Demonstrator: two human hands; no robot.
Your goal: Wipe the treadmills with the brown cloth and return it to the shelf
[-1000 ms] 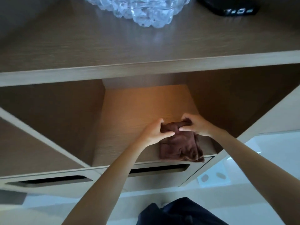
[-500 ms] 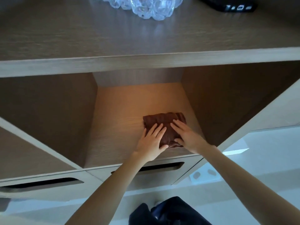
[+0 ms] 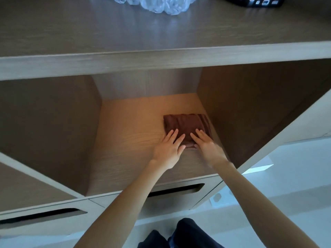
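The head camera looked down into a light wooden shelf box [image 3: 134, 140] with a warm glow on its floor. All places here are told from that shelf box.

Inside it, near the right wall and about halfway back, lay the folded brown fuzzy cloth [image 3: 186, 124]. It sat flat on the shelf floor. The left hand [image 3: 168, 149] rested on the near left part of the cloth, with its fingers straight and a little spread. The right hand [image 3: 207, 147] lay flat on the near right part, fingers straight too. Neither hand pinched or gripped anything.

On the wide wooden top board [image 3: 161, 33] above the shelf box stood a bumpy clear glass bowl [image 3: 155, 4] and a flat black gadget [image 3: 259, 1]. Just under the shelf box was a drawer front with a long dark slot [image 3: 175, 191]. Below that were a shiny white floor [image 3: 286, 194] and dark trousers [image 3: 188, 233].

The cloth looked put away, so the job seemed almost done. To finish well, the hands should press gently, smooth the folds, and lift straight up, so the cloth does not slide or come unfolded.
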